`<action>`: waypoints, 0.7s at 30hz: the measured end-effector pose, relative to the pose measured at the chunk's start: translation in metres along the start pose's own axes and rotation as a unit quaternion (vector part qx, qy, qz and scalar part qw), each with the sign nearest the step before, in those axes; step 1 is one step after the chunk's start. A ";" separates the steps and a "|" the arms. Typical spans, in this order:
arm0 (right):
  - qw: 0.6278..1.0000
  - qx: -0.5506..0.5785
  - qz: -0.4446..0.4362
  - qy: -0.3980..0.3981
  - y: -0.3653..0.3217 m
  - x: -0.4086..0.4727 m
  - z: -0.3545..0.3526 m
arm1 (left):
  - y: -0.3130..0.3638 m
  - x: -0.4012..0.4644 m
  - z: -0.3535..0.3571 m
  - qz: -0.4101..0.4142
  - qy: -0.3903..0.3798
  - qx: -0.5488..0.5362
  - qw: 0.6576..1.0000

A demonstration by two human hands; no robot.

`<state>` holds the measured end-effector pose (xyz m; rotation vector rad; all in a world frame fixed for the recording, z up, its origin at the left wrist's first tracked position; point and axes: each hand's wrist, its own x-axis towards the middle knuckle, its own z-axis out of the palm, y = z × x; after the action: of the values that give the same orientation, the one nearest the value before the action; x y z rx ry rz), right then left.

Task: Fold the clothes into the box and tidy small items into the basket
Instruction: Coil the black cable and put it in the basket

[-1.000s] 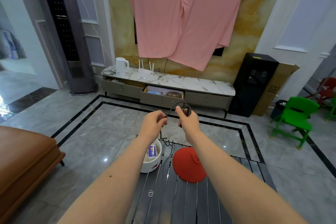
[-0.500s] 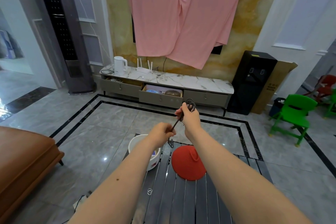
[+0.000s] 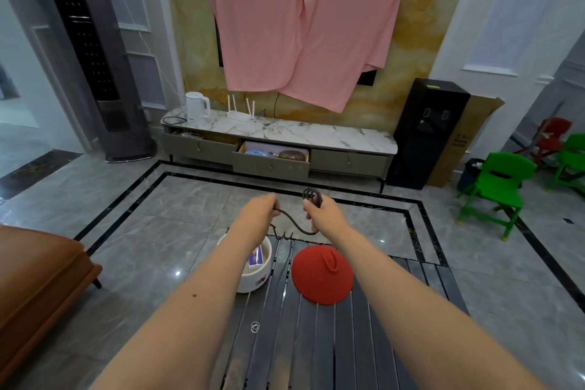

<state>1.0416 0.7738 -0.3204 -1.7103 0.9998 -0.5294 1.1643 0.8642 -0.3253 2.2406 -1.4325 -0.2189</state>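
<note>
Two bare arms stretched out over a dark slatted metal table [image 3: 332,342]. Left hand [image 3: 258,212] pinching one part of a thin dark cord [image 3: 292,225], fingers curled round it. Right hand [image 3: 323,214] gripping the same cord, with a few wound loops of it sticking up above the fist. Between the two hands, a slack curve of cord hanging down, and a loose end dangling near the far edge of the table.

Below the left wrist, a round white basket [image 3: 253,279] at the table's far left corner, with a small purple and white box [image 3: 255,257] leaning inside it. Just to the right, a red knitted cone-shaped hat [image 3: 322,280] with a loop on top, flat on the slats, apart from the basket. Nearer, a small clear rubber band [image 3: 255,327] on the slats.

Further back, a long low cabinet with a marble top [image 3: 285,133], middle drawer pulled open. On top, a white kettle [image 3: 197,105] and a white router [image 3: 240,114]. Above, a big pink cloth [image 3: 300,25] draped over a dark screen on the wall. To the right, a black water dispenser [image 3: 427,133] and a green plastic chair [image 3: 497,190]. At left, part of a brown leather sofa [image 3: 34,288].
</note>
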 end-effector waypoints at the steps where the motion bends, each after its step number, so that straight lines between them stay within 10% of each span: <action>1: 1.000 -0.017 -0.004 -0.009 0.000 -0.001 -0.001 | 0.002 0.002 -0.002 0.005 0.015 -0.012 1.000; 11: 0.995 -0.044 -0.037 -0.082 -0.001 0.000 -0.003 | 0.017 0.022 -0.020 -0.110 0.076 -0.247 0.960; 21: 0.997 -0.027 -0.055 -0.050 -0.002 0.004 0.009 | 0.040 0.032 -0.034 -0.329 0.047 -0.485 0.809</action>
<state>1.0515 0.7762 -0.3221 -1.8292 0.8589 -0.4857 1.1587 0.8316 -0.2726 1.6848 -0.2423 -0.8315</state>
